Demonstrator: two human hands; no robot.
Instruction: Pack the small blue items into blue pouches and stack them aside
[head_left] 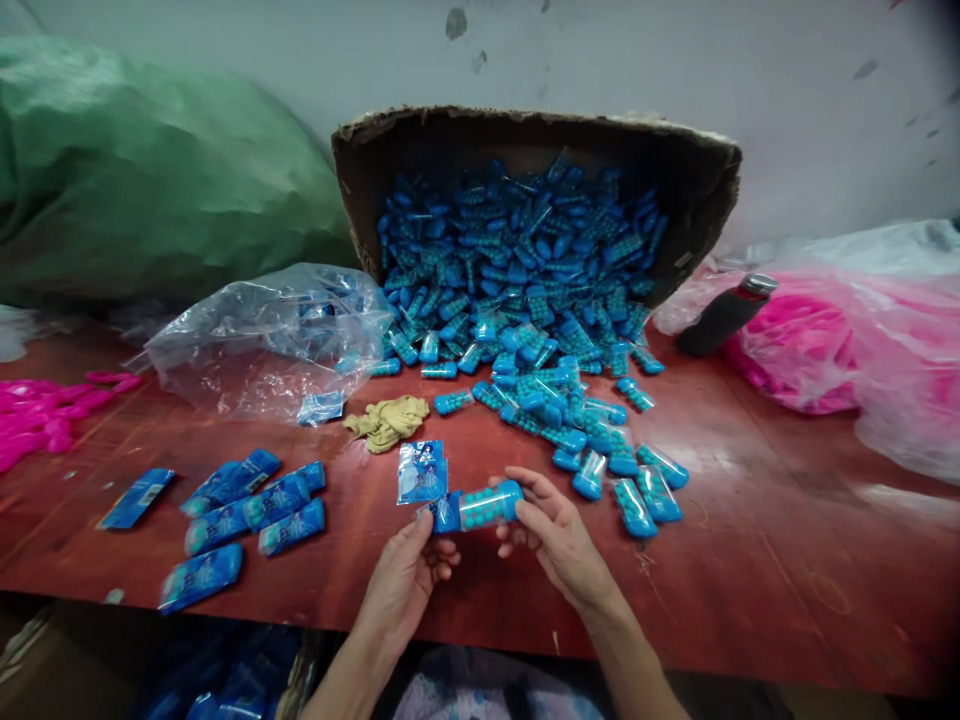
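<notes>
My right hand (pixel 553 535) pinches the blue-capped end of a clear tube (pixel 484 508) filled with small teal balls. Between the fingers of my left hand (pixel 412 565) is a printed blue plastic sleeve (pixel 447 513), which meets the tube's other end; whether the tube is inside it I cannot tell. Just beyond, flat printed sleeves (pixel 421 470) lie on the red table (pixel 480 610). To the left rest several tubes covered in printed sleeves (pixel 217 525). Bare tubes with blue caps (pixel 634 507) are scattered to the right of my hands.
A tipped cardboard box (pixel 536 125) spills a large heap of tubes (pixel 517 260) onto the table. Near it are a clear plastic bag (pixel 247 340), a crumpled yellowish cloth (pixel 388 422), a dark bottle (pixel 727 315), pink items in bags (pixel 810 350) and a big green sack (pixel 150 180).
</notes>
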